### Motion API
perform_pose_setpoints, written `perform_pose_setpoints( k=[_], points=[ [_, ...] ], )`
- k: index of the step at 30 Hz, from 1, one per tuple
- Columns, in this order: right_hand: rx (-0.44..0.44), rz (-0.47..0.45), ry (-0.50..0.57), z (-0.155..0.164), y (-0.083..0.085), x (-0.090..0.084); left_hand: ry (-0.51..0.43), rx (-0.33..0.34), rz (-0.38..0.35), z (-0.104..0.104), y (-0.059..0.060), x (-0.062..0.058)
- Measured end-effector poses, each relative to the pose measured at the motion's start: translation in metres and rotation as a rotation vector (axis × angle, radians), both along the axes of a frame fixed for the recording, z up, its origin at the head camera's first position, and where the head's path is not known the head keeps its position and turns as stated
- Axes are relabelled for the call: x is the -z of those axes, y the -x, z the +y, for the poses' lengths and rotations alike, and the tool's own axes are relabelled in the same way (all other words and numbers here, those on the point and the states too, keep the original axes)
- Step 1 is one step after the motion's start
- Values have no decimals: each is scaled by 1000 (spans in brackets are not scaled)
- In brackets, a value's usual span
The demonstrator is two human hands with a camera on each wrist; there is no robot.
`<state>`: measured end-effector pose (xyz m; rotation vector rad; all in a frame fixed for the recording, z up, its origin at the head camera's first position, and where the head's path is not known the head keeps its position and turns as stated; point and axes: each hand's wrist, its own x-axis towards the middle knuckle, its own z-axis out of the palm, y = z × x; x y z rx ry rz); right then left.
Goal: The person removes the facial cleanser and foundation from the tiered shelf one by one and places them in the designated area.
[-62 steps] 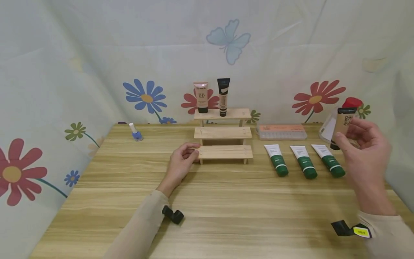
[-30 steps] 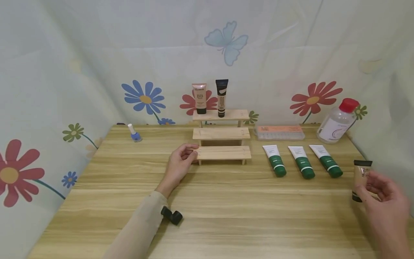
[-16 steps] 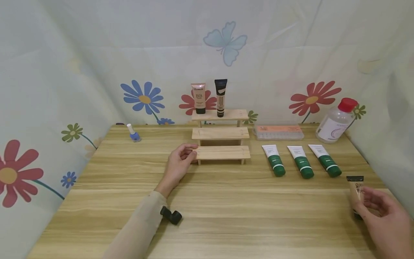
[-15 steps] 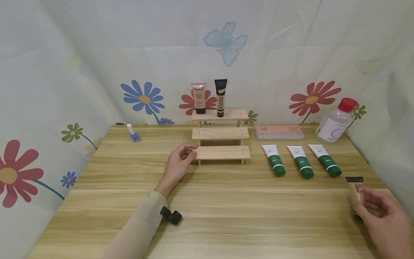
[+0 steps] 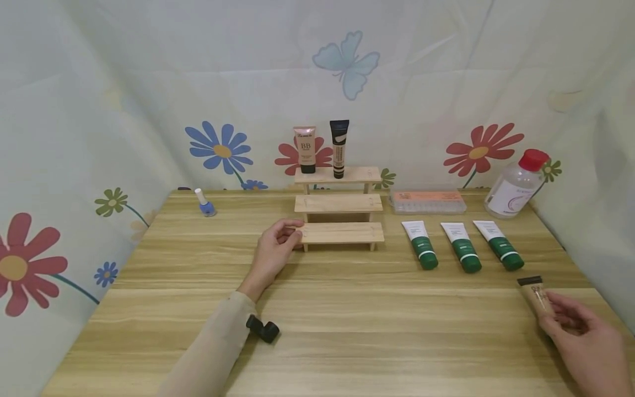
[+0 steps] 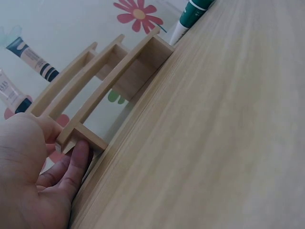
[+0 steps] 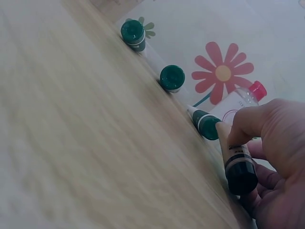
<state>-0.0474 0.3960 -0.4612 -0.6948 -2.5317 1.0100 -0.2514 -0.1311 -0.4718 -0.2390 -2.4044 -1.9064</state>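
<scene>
My right hand (image 5: 585, 336) pinches a beige cosmetic tube (image 5: 537, 298) with a black crimped end, low over the table at the right. The right wrist view shows its black cap (image 7: 241, 177) toward the camera and the tube tilted close to the tabletop; contact there cannot be told. My left hand (image 5: 274, 251) grips the left end of the lowest step of a three-tier wooden stand (image 5: 342, 233), thumb at its leg in the left wrist view. On the top tier a pink BB cream tube (image 5: 305, 149) and a slim black-and-beige tube (image 5: 339, 149) stand upright on their caps.
Three white-and-green tubes (image 5: 420, 245) lie in a row right of the stand. Behind them are a clear case with an orange label (image 5: 429, 202) and a red-capped bottle (image 5: 513, 184). A blue nail polish bottle (image 5: 205, 203) stands at the back left. A flowered curtain (image 5: 149, 82) hangs behind.
My right hand carried the beige tube down from beside the red-capped bottle to the table's right front. The tube has tipped from upright toward lying. My left hand stays on the stand.
</scene>
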Motion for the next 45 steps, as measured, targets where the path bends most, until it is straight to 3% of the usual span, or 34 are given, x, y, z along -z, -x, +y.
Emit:
perform_pose_setpoints(
  k=[9,28,35,41,45],
  points=[
    [-31,-26,-42,-2,1,1,8,-4,3,1,-1,-2],
    [40,-5,-18,-1,1,1,20,-3,14,0,0,-1],
    [67,44,36,0,-1,1,26,-8,21,0,1,-1],
    [166,-14,128,-4,2,-3,33,-10,12,-1,0,0],
    [223,9,187,-11,4,-7,20,-1,12,-1,0,0]
  ],
)
